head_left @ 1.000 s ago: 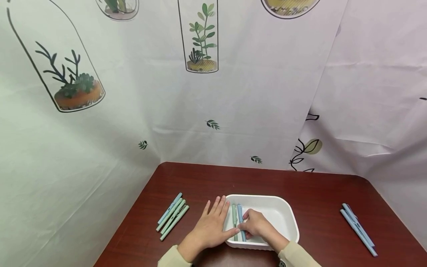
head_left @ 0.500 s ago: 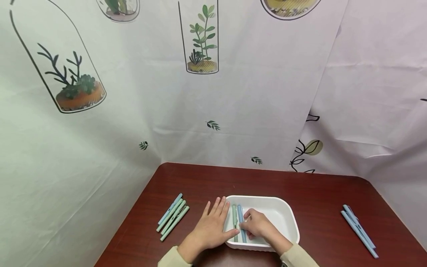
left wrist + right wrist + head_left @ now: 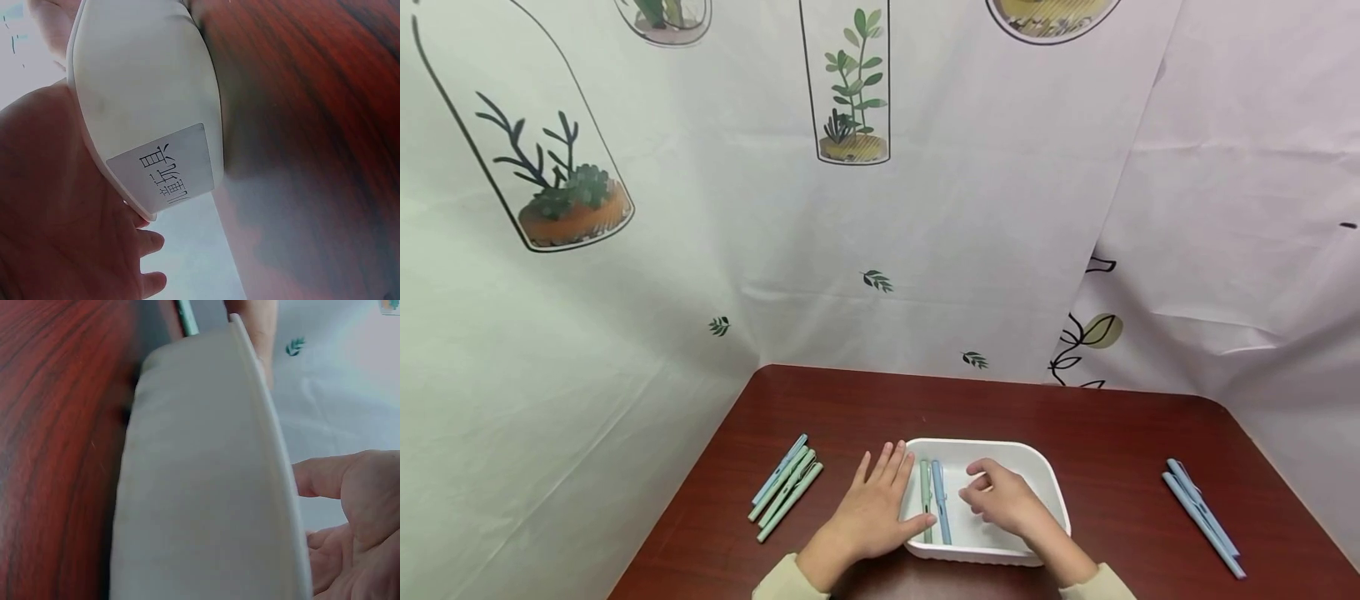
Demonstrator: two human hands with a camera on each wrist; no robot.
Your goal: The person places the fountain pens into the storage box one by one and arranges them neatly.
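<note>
A white plastic tray (image 3: 985,553) stands near the front of the table. Inside it, along the left side, a green pen (image 3: 925,483) and a light blue pen (image 3: 941,504) lie side by side. My left hand (image 3: 876,508) rests across the tray's left rim with fingers spread straight, its thumb over the green pen. Over the tray's middle, right of the blue pen, my right hand (image 3: 1003,500) hovers with loosely bent fingers and nothing in them. The left wrist view shows the tray's outer wall with a printed label (image 3: 165,169) under my palm.
To the left on the dark red table (image 3: 865,408) lies a group of pens (image 3: 787,487), several green and blue. Two light blue pens (image 3: 1204,518) lie at the right. A white printed curtain (image 3: 970,250) hangs behind the table's back edge.
My right hand has let go of the light blue pen and moved right, away from it. The pen stays in the tray beside the green one. My left hand has not moved.
</note>
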